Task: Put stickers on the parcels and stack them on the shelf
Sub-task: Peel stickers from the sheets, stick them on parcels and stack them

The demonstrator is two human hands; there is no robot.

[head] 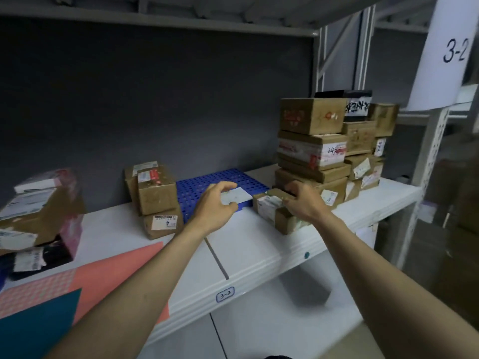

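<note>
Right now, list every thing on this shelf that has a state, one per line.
Left hand: fingers curled round a white sticker sheet above the blue tray.
Right hand: gripping the small parcel, which lies flat by the shelf edge.
Tall stack: upright, boxes slightly offset.
Middle pile: two boxes stacked, upper one tilted.
Left pile: leaning, untidy.
</note>
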